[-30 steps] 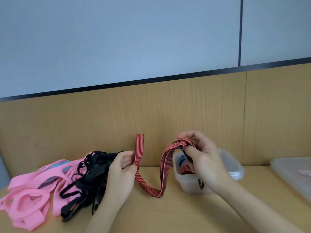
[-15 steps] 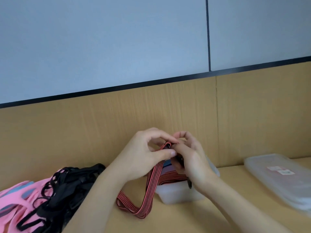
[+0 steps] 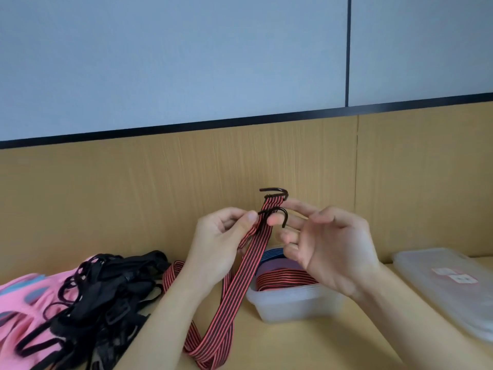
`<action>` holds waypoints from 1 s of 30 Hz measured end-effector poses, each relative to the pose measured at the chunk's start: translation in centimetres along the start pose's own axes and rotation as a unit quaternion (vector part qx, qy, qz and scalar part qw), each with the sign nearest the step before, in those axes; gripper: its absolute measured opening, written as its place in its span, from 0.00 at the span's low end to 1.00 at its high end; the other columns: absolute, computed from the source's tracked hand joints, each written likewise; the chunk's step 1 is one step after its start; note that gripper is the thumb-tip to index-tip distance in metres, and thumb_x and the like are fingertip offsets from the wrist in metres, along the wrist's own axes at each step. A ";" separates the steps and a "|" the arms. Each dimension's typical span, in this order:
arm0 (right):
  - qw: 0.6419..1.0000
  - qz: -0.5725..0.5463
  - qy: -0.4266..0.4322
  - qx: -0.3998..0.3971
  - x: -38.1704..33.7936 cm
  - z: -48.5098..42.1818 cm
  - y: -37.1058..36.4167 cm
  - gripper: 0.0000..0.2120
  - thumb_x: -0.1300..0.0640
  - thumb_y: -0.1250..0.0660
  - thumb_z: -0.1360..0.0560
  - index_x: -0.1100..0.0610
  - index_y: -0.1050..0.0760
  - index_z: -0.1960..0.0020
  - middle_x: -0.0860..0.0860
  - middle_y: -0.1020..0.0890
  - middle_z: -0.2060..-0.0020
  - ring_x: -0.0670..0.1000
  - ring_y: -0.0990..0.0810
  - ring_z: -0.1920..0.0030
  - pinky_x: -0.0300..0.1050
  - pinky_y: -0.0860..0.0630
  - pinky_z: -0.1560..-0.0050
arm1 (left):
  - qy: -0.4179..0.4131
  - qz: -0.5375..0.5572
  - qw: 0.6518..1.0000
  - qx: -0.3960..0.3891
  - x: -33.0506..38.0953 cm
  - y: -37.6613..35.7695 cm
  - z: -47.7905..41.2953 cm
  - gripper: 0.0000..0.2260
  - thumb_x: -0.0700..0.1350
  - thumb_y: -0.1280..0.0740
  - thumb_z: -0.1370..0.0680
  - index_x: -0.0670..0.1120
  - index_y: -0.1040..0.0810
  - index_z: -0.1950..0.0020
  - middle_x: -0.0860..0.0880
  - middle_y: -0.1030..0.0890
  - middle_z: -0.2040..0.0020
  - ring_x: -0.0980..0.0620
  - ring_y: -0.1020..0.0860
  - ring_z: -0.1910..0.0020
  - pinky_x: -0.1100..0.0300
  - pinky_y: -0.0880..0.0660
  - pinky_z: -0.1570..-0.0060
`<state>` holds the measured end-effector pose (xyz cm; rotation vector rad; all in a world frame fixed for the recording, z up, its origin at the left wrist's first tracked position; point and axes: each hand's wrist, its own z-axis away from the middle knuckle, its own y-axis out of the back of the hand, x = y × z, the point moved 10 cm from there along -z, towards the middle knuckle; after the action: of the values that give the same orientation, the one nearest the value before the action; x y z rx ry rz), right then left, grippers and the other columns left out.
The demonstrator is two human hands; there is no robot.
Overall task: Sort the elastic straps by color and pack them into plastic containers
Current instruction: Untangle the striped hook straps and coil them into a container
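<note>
The left hand (image 3: 221, 244) is pinching the red-and-black striped strap (image 3: 248, 279) between thumb and fingers just below its 2 ends, holding them up in front of the wooden back panel (image 3: 133, 198); the right hand (image 3: 330, 249) is hovering beside it with fingers loosely spread, fingertips touching the strap ends near the upper hook (image 3: 277, 190) and the lower hook (image 3: 283, 216), not closing round anything; the rest of the strap is hanging down and looping on the table (image 3: 320, 348) between the black strap pile (image 3: 106, 289) and the clear container (image 3: 293, 303); judging by how it is drooping, this strap is light, soft and limp, probably stretchy, so it is going to flop and spring unless it is folded; the 2 hooks are looking stiff and likely to snag on other straps, so holding both ends together right under the hooks is looking like the best grip; counting now: 1 striped strap in hand, 2 hooks on it, 1 open container showing coils in 3 colours, red-and-black, purple and blue; 1 tangled black pile and 1 heap of pink straps (image 3: 24, 297) at the left, too jumbled to count; flat clear plastic pieces (image 3: 448, 284) are lying at the right, number unclear.
</note>
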<state>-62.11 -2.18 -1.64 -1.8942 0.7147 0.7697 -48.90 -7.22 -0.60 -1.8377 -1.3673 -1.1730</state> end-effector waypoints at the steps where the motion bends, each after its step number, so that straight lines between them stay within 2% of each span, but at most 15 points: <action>1: 1.000 -0.001 0.002 -0.001 0.0 0.0 0.0 0.27 0.65 0.40 0.34 0.65 0.28 0.34 0.63 0.20 0.53 0.54 0.25 0.64 0.43 0.27 0.69 | 0.007 0.003 1.000 0.002 -0.2 0.0 0.1 0.08 0.50 0.29 0.24 0.48 0.14 0.55 0.44 0.14 0.61 0.53 0.18 0.65 0.64 0.22 0.67; 2: 1.000 0.015 0.009 0.010 0.1 -0.1 0.3 0.27 0.67 0.39 0.34 0.65 0.28 0.35 0.62 0.20 0.53 0.53 0.25 0.65 0.43 0.27 0.69 | 0.011 0.002 1.000 0.001 -0.3 0.0 0.1 0.08 0.49 0.30 0.22 0.47 0.14 0.55 0.44 0.15 0.61 0.53 0.19 0.66 0.63 0.23 0.68; 4: 0.992 0.098 0.036 0.066 -0.1 -0.3 1.3 0.17 0.69 0.32 0.29 0.64 0.27 0.40 0.61 0.18 0.57 0.52 0.24 0.68 0.42 0.27 0.71 | 0.016 -0.007 1.000 -0.012 -0.5 -0.4 0.0 0.07 0.46 0.31 0.21 0.45 0.14 0.54 0.44 0.15 0.62 0.52 0.20 0.68 0.62 0.23 0.70; 6: 0.965 0.209 0.060 0.145 -0.7 -0.1 2.4 0.09 0.62 0.30 0.23 0.64 0.27 0.46 0.61 0.17 0.60 0.52 0.25 0.72 0.42 0.29 0.75 | 0.024 -0.014 0.999 -0.034 -0.9 -0.8 0.0 0.07 0.44 0.31 0.20 0.44 0.15 0.53 0.46 0.15 0.63 0.52 0.20 0.69 0.61 0.23 0.71; 8: 0.931 0.287 0.081 0.211 -1.5 0.3 3.5 0.10 0.57 0.32 0.20 0.65 0.24 0.48 0.59 0.17 0.64 0.53 0.26 0.75 0.41 0.32 0.78 | 0.028 -0.023 0.998 -0.055 -1.2 -1.2 0.0 0.07 0.44 0.32 0.20 0.44 0.15 0.52 0.45 0.14 0.61 0.51 0.17 0.66 0.60 0.20 0.67; 10: 0.912 0.309 0.096 0.251 -2.3 0.8 4.1 0.12 0.54 0.32 0.20 0.64 0.22 0.50 0.55 0.17 0.66 0.53 0.26 0.75 0.41 0.33 0.79 | 0.019 -0.034 0.997 -0.066 -1.1 -1.3 0.1 0.08 0.45 0.32 0.20 0.46 0.14 0.53 0.45 0.13 0.58 0.50 0.15 0.60 0.62 0.19 0.60; 12: 0.893 0.333 0.109 0.281 -3.0 1.3 4.5 0.14 0.51 0.31 0.20 0.63 0.20 0.52 0.53 0.18 0.66 0.52 0.25 0.72 0.43 0.30 0.76 | 0.009 -0.041 0.997 -0.066 -0.9 -1.2 0.0 0.09 0.50 0.32 0.21 0.50 0.14 0.53 0.48 0.13 0.54 0.51 0.15 0.54 0.64 0.20 0.53; 14: 0.881 0.348 0.117 0.297 -3.3 1.5 4.6 0.16 0.50 0.32 0.20 0.64 0.20 0.54 0.55 0.17 0.66 0.50 0.22 0.68 0.44 0.24 0.67 | 0.008 -0.035 0.998 -0.057 -0.8 -0.9 -0.1 0.10 0.54 0.34 0.22 0.54 0.13 0.51 0.51 0.13 0.49 0.54 0.16 0.50 0.62 0.21 0.48; 16: 0.896 0.305 0.115 0.302 -3.1 1.5 4.8 0.15 0.52 0.35 0.18 0.62 0.21 0.56 0.52 0.17 0.67 0.48 0.19 0.66 0.49 0.20 0.58 | 0.011 -0.039 0.998 -0.037 -0.9 -0.5 -0.2 0.11 0.55 0.34 0.22 0.54 0.13 0.52 0.51 0.13 0.51 0.56 0.16 0.52 0.63 0.23 0.50; 17: 0.911 0.267 0.107 0.296 -2.6 1.3 4.9 0.14 0.53 0.37 0.17 0.61 0.22 0.55 0.52 0.16 0.65 0.49 0.17 0.65 0.51 0.20 0.57 | 0.012 -0.038 0.999 -0.030 -1.0 -0.3 -0.3 0.11 0.56 0.34 0.22 0.54 0.13 0.52 0.50 0.13 0.52 0.56 0.17 0.54 0.63 0.24 0.52; 21: 0.953 0.170 0.073 0.238 -0.9 0.6 3.4 0.10 0.56 0.42 0.15 0.62 0.27 0.50 0.60 0.14 0.60 0.54 0.17 0.68 0.46 0.21 0.70 | 0.035 0.017 0.999 -0.018 -1.4 -0.3 -0.1 0.10 0.55 0.31 0.25 0.52 0.14 0.53 0.48 0.14 0.59 0.52 0.16 0.61 0.63 0.21 0.60; 23: 0.959 0.159 0.072 0.222 -0.4 0.5 2.9 0.10 0.57 0.42 0.15 0.62 0.28 0.49 0.61 0.16 0.61 0.54 0.19 0.69 0.45 0.23 0.73 | 0.044 0.047 0.998 -0.007 -1.7 -0.1 -0.1 0.10 0.52 0.29 0.25 0.48 0.15 0.50 0.45 0.15 0.59 0.48 0.16 0.61 0.60 0.21 0.62; 26: 0.954 0.183 0.059 0.228 0.0 0.5 3.0 0.09 0.58 0.43 0.15 0.61 0.26 0.46 0.58 0.17 0.63 0.55 0.21 0.68 0.46 0.24 0.72 | 0.048 0.082 0.995 0.006 -2.0 0.3 -0.3 0.07 0.42 0.31 0.21 0.42 0.19 0.44 0.44 0.14 0.56 0.46 0.15 0.59 0.57 0.20 0.63; 30: 0.950 0.209 0.042 0.227 0.6 0.6 3.0 0.09 0.56 0.42 0.15 0.60 0.27 0.48 0.57 0.19 0.64 0.55 0.22 0.69 0.47 0.24 0.71 | 0.036 0.105 0.994 0.011 -1.6 0.6 -0.4 0.09 0.34 0.33 0.19 0.44 0.21 0.41 0.42 0.15 0.49 0.43 0.14 0.54 0.57 0.19 0.64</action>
<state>-64.07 -2.91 -3.88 -1.3774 1.2563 0.7064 -48.57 -8.48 -1.83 -1.8533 -1.1124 -1.0997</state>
